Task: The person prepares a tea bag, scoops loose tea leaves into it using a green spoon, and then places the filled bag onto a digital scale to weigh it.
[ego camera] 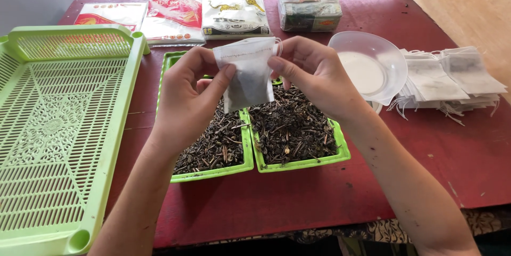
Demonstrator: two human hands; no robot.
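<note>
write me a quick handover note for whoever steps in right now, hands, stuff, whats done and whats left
Left hand and right hand both pinch one small white filter bag at its top, above the two green trays of dried tea leaves.
Dark leaf shows through the bag's lower part; its mouth does not look closed yet.
A stack of flat bags lies to the right by the clear plastic bowl.
The big green slotted tray on the left holds nothing.

Two small green trays of leaves, one large tray, four packets.
</note>
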